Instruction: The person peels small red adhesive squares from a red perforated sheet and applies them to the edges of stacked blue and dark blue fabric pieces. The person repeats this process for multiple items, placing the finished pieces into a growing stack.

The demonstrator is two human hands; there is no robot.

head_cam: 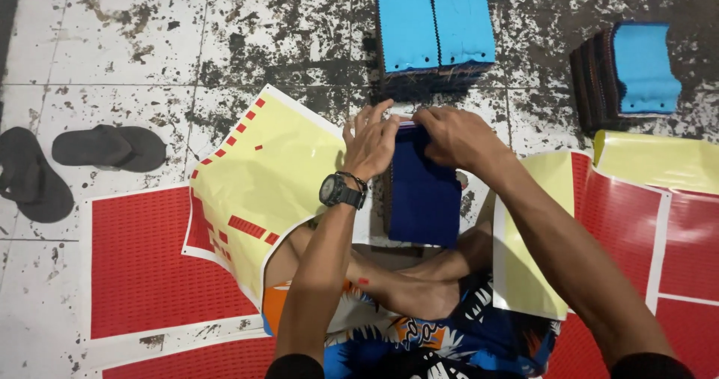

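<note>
A: Entry, head view. Largest first: a stained tiled floor [112, 42] is noted, with red sticker sheets [142, 263] spread at near left and near right.

B: A yellow backing sheet [262, 177], mostly stripped, with a few red stickers left along its edge, is seen lying over the left red sheet. A second yellow sheet [524, 252] is recorded at the right.

A: At far centre a tall stack of light-blue pieces [434, 23] is observed; a shorter, leaning stack [636, 68] stands at far right. Dark sandals [108, 147] are noted at far left.

B: At the centre, a dark-blue stack [423, 192] is held upright on the floor, just beyond the crossed legs.

A: The left hand [371, 143], with a wristwatch [337, 192], is recorded with fingers pinched on the stack's top edge. The right hand [457, 135] is closed on the same edge, touching the left.

B: Progress, as judged: one sheet appears nearly emptied, full red sheets remain untouched, so much seems left. Whether a sticker is under the fingers cannot be told.
</note>
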